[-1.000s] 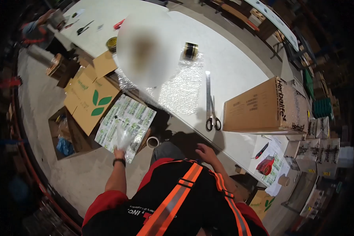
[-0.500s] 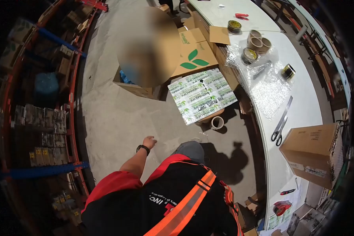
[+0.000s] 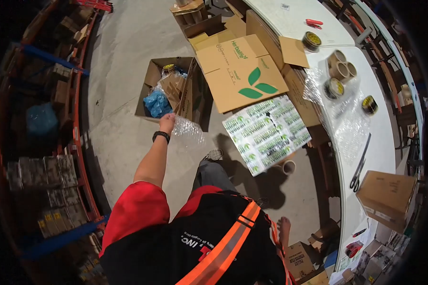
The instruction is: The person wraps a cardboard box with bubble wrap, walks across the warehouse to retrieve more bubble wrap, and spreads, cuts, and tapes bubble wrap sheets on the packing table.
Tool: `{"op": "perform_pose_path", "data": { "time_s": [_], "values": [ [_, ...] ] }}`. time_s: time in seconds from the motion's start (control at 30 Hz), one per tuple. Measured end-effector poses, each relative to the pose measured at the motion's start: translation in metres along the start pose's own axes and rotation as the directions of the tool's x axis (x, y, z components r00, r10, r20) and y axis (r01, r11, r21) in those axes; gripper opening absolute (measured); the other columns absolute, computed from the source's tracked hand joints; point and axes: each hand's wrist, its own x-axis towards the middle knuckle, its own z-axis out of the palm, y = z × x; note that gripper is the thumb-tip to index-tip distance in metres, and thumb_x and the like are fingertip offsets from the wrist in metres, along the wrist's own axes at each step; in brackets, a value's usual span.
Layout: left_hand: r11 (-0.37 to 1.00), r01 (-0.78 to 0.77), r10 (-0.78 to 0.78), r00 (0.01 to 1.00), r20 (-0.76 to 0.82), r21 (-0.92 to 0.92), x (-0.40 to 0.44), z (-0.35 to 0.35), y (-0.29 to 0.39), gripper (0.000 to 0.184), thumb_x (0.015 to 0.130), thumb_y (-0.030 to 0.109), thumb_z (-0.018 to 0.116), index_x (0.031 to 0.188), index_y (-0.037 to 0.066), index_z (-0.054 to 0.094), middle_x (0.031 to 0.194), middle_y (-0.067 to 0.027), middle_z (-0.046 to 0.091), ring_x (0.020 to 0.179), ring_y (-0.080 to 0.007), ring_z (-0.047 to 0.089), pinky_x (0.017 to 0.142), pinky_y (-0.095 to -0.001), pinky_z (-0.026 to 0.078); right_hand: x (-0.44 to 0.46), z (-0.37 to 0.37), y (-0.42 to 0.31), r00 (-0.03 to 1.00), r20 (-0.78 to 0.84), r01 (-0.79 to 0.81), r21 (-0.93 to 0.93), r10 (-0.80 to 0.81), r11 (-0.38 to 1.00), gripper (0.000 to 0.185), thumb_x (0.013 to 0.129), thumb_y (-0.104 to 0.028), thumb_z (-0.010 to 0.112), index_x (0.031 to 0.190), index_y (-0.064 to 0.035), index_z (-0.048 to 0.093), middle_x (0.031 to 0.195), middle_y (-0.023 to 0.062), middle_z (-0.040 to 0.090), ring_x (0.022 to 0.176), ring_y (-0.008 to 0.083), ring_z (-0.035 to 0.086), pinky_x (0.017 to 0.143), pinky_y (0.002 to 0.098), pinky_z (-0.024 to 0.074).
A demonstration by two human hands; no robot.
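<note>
1. Clear bubble wrap [image 3: 189,132] hangs from the left hand [image 3: 166,122], trailing to its right above the concrete floor [image 3: 119,142]
2. The fingers of that hand are curled and pressed together, pinching one end of the wrap; a black watch [image 3: 161,137] circles the wrist
3. Just beyond the knuckles stands an open box [image 3: 187,107]; whether the hand touches its near edge, I cannot tell
4. Inside the box lie a crumpled blue bag [image 3: 157,103], scraps of brown cardboard [image 3: 172,88] and a roll of tape [image 3: 168,69]
5. The right hand [image 3: 284,227] is low at the person's right side, partly hidden by the body; how its fingers stand, I cannot tell
6. To the right of the box are a leaf-printed carton [image 3: 242,71] and, just below it, a green-and-white parcel [image 3: 266,133], with a cardboard tube [image 3: 288,166] beside its lower edge
7. On the white table [image 3: 380,137] lie scissors [image 3: 354,184], near a brown carton [image 3: 386,194]
</note>
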Motion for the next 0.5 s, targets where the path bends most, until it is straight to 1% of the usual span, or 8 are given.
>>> {"op": "perform_pose_path", "data": {
  "time_s": [0.03,0.07,0.1,0.17,0.2,0.37,0.43,0.5],
  "values": [
    [0.999,-0.039,0.039,0.999,-0.014,-0.007,0.045,-0.008,-0.011,0.021,0.088,0.022,0.053,0.093,0.005,0.064,0.072,0.0006,0.056,0.063,-0.0106,0.048,0.058,-0.0253,0.041,-0.015,0.015,0.010,0.993,-0.059,-0.104,-0.020,0.103,0.994,0.034,0.085,-0.025,0.054,0.110,-0.0036,0.054,0.081,0.0043,0.058,0.066,0.0124,0.055,0.052,0.0238,0.0402],
    [0.938,-0.216,0.216,0.976,0.031,0.273,0.091,-0.022,-0.023,0.020,0.088,0.022,0.053,0.091,0.005,0.064,0.071,0.0022,0.055,0.062,-0.0084,0.047,0.059,-0.0239,0.040,0.025,0.020,0.084,0.980,0.037,-0.197,0.123,0.193,0.973,0.038,0.084,-0.026,0.055,0.114,-0.0023,0.053,0.086,0.0066,0.061,0.066,0.0153,0.057,0.055,0.0268,0.0440],
    [0.997,0.009,-0.010,1.000,0.017,0.076,0.091,-0.025,0.016,0.019,0.088,0.022,0.054,0.088,0.006,0.064,0.070,0.0039,0.053,0.062,-0.0080,0.046,0.059,-0.0238,0.039,0.001,0.033,0.077,0.987,0.162,0.025,-0.143,-0.001,0.989,0.041,0.084,-0.026,0.055,0.117,-0.0014,0.053,0.090,0.0082,0.062,0.068,0.0171,0.058,0.058,0.0283,0.0458],
    [0.969,0.040,-0.031,0.999,0.040,-0.244,0.139,-0.034,0.017,0.016,0.088,0.022,0.054,0.090,0.008,0.063,0.073,0.0047,0.054,0.066,-0.0071,0.046,0.060,-0.0228,0.038,-0.063,0.094,0.007,0.933,0.360,0.182,-0.526,0.024,0.830,0.044,0.085,-0.026,0.056,0.119,0.0011,0.052,0.098,0.0111,0.063,0.077,0.0195,0.060,0.067,0.0299,0.0477],
    [0.968,0.113,-0.111,0.994,0.021,-0.225,0.154,-0.039,0.037,0.015,0.089,0.019,0.054,0.093,0.007,0.062,0.075,0.0043,0.055,0.067,-0.0066,0.046,0.060,-0.0219,0.038,-0.091,0.133,-0.054,0.918,0.351,0.111,-0.673,0.185,0.731,0.045,0.085,-0.026,0.056,0.119,0.0027,0.051,0.101,0.0126,0.063,0.083,0.0201,0.060,0.072,0.0301,0.0478],
    [0.863,0.072,-0.149,0.982,-0.116,-0.500,0.246,-0.068,-0.045,0.026,0.086,0.019,0.059,0.106,0.002,0.060,0.091,-0.0043,0.062,0.081,-0.0161,0.056,0.074,-0.0294,0.044,-0.117,0.196,-0.155,0.959,0.161,0.274,-0.308,-0.234,0.911,0.039,0.087,-0.024,0.054,0.119,-0.0005,0.051,0.091,0.0049,0.061,0.082,0.0117,0.056,0.071,0.0257,0.0428],
    [0.977,-0.179,0.206,0.938,-0.280,0.118,0.254,-0.073,-0.086,0.045,0.082,0.023,0.063,0.119,0.001,0.051,0.104,-0.0161,0.061,0.095,-0.0288,0.058,0.081,-0.0358,0.045,-0.130,0.212,-0.183,0.954,0.117,0.297,-0.240,-0.276,0.924,0.039,0.087,-0.024,0.054,0.118,-0.0006,0.052,0.091,0.0041,0.061,0.082,0.0111,0.055,0.071,0.0251,0.0419],
    [0.665,-0.066,0.040,0.998,0.053,0.744,0.196,-0.068,-0.075,0.074,0.074,0.025,0.070,0.132,-0.001,0.033,0.115,-0.0256,0.053,0.108,-0.0377,0.051,0.091,-0.0399,0.042,-0.136,0.222,-0.199,0.954,0.102,0.296,-0.170,-0.282,0.940,0.040,0.087,-0.020,0.056,0.120,0.0029,0.049,0.098,0.0057,0.058,0.092,0.0148,0.053,0.084,0.0266,0.0413]
  ]
}}
